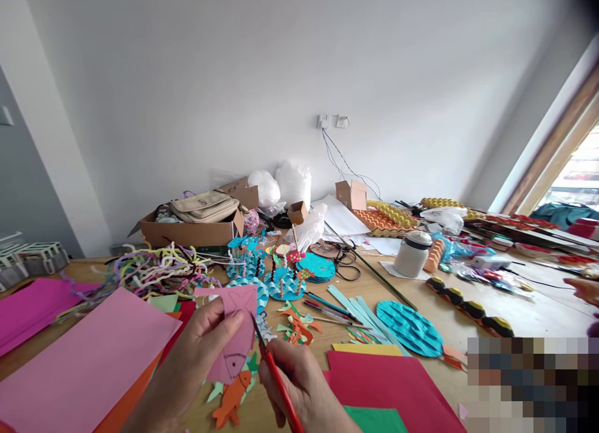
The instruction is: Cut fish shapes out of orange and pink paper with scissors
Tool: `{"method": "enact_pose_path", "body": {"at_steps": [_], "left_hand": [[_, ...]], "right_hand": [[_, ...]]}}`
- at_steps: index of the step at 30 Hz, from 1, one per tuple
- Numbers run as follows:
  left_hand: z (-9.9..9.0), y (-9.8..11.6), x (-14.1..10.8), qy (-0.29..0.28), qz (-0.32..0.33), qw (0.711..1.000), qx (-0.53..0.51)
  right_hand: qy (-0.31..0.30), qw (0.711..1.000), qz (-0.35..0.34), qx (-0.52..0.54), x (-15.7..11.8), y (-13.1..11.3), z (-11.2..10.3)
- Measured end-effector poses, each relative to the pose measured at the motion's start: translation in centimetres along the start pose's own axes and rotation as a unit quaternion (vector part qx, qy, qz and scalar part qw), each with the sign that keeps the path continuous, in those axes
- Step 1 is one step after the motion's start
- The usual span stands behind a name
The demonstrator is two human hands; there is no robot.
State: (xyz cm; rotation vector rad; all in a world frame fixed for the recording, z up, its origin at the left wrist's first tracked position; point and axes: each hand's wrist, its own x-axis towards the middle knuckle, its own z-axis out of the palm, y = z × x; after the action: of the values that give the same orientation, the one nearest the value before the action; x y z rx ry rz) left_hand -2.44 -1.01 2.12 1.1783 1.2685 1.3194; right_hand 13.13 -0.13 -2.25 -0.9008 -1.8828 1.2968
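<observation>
My left hand (pixel 196 352) is closed on a pink paper piece (pixel 238 342), thumb on top, holding it up above the table. A fish with an eye and a crossed tail is drawn on the paper in dark lines. My right hand (pixel 299 374) grips red-handled scissors (pixel 283 386), seen edge-on. Their dark blades are at the right edge of the pink paper. Below the paper lies an orange paper fish (pixel 231 400), with pale green cut-outs around it. Orange and green scraps (pixel 299 325) are scattered just beyond my right hand.
Pink sheets (pixel 88 358) lie at left; red sheets (pixel 388 389) lie at right. Behind are tangled pipe cleaners (pixel 163 271), blue decorated discs (pixel 285 284), a corrugated blue oval (pixel 409 327) and a white jar (pixel 412 255). Part of another person's hand (pixel 584 291) shows at far right.
</observation>
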Motion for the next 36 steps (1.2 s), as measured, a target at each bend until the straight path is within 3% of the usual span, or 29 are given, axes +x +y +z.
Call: {"method": "enact_pose_path", "body": {"at_steps": [16,28,36], "left_hand": [[0.3,0.3,-0.2,0.002,-0.015,1.0,-0.013],[0.1,-0.5,0.1,-0.017,-0.008,0.999,-0.029],[0.2,-0.7,0.2,0.004,-0.014,1.0,-0.024]], "right_hand": [[0.02,0.999,-0.03,-0.029,0.0,0.4,0.0],[0.002,1.0,-0.015,-0.026,-0.1,0.2,-0.2],[0.015,0.999,-0.024,-0.025,0.1,0.5,0.0]]}}
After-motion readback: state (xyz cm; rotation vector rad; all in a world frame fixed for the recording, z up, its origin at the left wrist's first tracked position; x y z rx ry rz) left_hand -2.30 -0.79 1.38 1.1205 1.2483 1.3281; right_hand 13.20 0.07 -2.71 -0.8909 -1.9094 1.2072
